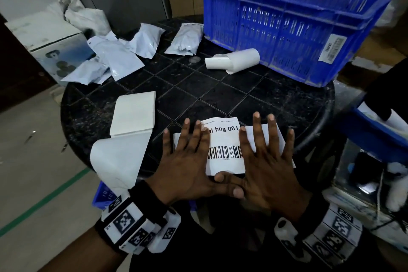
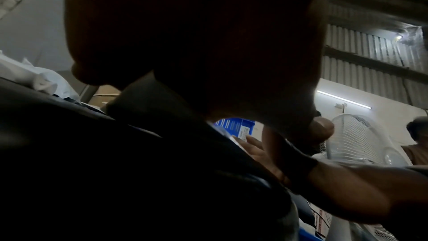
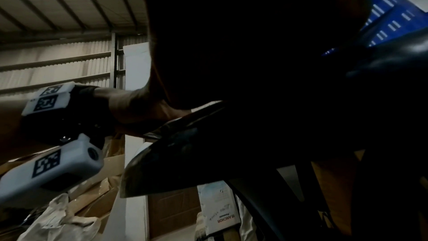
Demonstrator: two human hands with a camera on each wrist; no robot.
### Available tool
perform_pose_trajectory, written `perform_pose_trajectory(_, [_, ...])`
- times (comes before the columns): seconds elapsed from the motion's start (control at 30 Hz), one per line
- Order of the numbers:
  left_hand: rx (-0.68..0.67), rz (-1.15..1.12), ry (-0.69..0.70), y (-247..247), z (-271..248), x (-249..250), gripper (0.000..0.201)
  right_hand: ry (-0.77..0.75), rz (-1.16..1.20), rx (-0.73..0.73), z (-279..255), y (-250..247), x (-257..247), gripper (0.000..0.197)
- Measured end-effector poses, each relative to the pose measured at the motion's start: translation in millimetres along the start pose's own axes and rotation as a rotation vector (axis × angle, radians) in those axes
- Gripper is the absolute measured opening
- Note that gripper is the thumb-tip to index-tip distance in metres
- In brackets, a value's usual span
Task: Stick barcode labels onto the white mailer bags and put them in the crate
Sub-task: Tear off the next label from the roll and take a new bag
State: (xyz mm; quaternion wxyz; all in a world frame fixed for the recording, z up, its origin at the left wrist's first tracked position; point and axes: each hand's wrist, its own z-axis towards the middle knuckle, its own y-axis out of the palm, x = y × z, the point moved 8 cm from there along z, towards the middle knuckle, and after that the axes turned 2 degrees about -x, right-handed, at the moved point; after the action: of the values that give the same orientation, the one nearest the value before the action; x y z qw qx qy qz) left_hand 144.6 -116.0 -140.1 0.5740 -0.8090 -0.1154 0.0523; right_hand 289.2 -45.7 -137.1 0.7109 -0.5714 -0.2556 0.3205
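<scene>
A white barcode label (image 1: 224,152) reading "bng 001" lies on a white mailer bag (image 1: 272,134) at the near edge of the black table (image 1: 220,90). My left hand (image 1: 187,157) lies flat with spread fingers on the label's left side. My right hand (image 1: 265,161) presses flat on its right side and on the bag; the two thumbs cross below the label. The blue crate (image 1: 287,24) stands at the far right of the table and looks empty. Both wrist views are mostly dark palm; the crate (image 3: 393,16) shows at the top right of the right wrist view.
Several white mailer bags (image 1: 123,55) lie at the table's far left, another (image 1: 185,38) beside the crate. A roll of label backing (image 1: 234,59) lies in front of the crate. Folded label sheets (image 1: 130,121) hang over the left edge. Another person's arm (image 1: 384,99) is at right.
</scene>
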Motion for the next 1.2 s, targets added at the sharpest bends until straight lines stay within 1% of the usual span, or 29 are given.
perform_pose_trajectory(0.13, [0.002,-0.050,-0.115,-3.5,-6.3,-16.1,0.147,0.033,-0.021,0.008,-0.1,-2.2,14.1,0.118])
perform_pose_trajectory(0.2, [0.017,-0.076,-0.134,-7.6,-11.7,-24.1,0.145,0.059,-0.020,0.008,0.0,-6.4,21.5,0.123])
perform_pose_trajectory(0.23, [0.033,-0.090,-0.121,-10.3,-13.7,-24.3,0.145,0.060,-0.018,0.012,-0.1,-9.6,21.9,0.124])
perform_pose_trajectory(0.27, [0.061,-0.087,-0.090,-13.3,-14.9,-21.2,0.144,0.048,-0.011,0.020,-0.2,-13.1,19.4,0.123])
perform_pose_trajectory(0.33, [0.117,-0.049,0.012,-15.6,-15.6,-9.3,0.134,-0.004,0.026,0.060,-1.4,-20.3,9.9,0.117])
perform_pose_trajectory(0.4, [0.117,-0.028,0.095,-10.0,-19.9,0.8,0.124,-0.065,0.033,0.083,-7.2,-22.9,1.5,0.111])
perform_pose_trajectory(0.43, [0.106,-0.018,0.127,-5.1,-23.0,3.1,0.122,-0.097,0.023,0.075,-12.0,-20.2,-0.4,0.109])
perform_pose_trajectory(0.53, [0.132,0.080,0.248,5.1,-38.6,10.3,0.124,-0.197,-0.005,0.025,-28.7,-8.7,-0.6,0.101])
perform_pose_trajectory(0.6, [0.121,0.127,0.291,11.4,-46.6,11.0,0.127,-0.227,-0.036,-0.004,-35.3,-2.7,3.2,0.100])
perform_pose_trajectory(0.73, [0.134,0.118,0.242,8.3,-48.9,-10.6,0.127,-0.245,-0.037,-0.037,-37.5,-4.1,23.0,0.100])
perform_pose_trajectory(0.8, [0.107,0.066,0.156,3.2,-45.9,-25.3,0.130,-0.242,0.011,-0.016,-38.3,-8.9,32.2,0.095])
perform_pose_trajectory(0.83, [0.084,0.005,0.102,-1.7,-43.8,-30.6,0.131,-0.233,0.049,0.000,-36.0,-12.7,35.3,0.090])
perform_pose_trajectory(0.87, [0.093,-0.078,0.056,-9.4,-38.7,-34.7,0.131,-0.214,0.101,0.017,-29.3,-19.7,37.5,0.085])
perform_pose_trajectory(0.9, [0.143,-0.171,0.019,-20.9,-32.8,-38.0,0.128,-0.189,0.166,0.025,-17.4,-25.0,41.3,0.079])
perform_pose_trajectory(0.93, [0.217,-0.254,-0.003,-33.3,-26.1,-41.1,0.118,-0.161,0.231,0.018,-2.2,-29.0,44.8,0.075])
perform_pose_trajectory(0.97, [0.298,-0.309,-0.012,-44.9,-18.3,-44.4,0.098,-0.143,0.288,0.003,16.6,-31.9,48.3,0.071])
perform_pose_trajectory(1.0, [0.343,-0.323,-0.021,-53.6,-8.3,-46.8,0.074,-0.134,0.334,-0.015,36.0,-32.7,50.7,0.067])
perform_pose_trajectory(1.03, [0.357,-0.309,-0.033,-59.7,1.6,-47.7,0.058,-0.127,0.379,-0.036,54.1,-31.7,53.5,0.064])
perform_pose_trajectory(1.07, [0.345,-0.296,-0.047,-62.3,11.1,-49.2,0.050,-0.122,0.424,-0.062,70.4,-30.8,55.6,0.059])
perform_pose_trajectory(1.13, [0.306,-0.333,-0.106,-62.0,23.5,-55.4,0.039,-0.121,0.474,-0.129,94.9,-23.5,58.2,0.045])
perform_pose_trajectory(1.17, [0.287,-0.380,-0.128,-59.7,26.3,-58.7,0.036,-0.123,0.458,-0.164,101.8,-18.4,58.0,0.039])
perform_pose_trajectory(1.2, [0.274,-0.437,-0.141,-56.9,29.0,-62.8,0.037,-0.124,0.439,-0.192,105.9,-15.2,57.2,0.035])
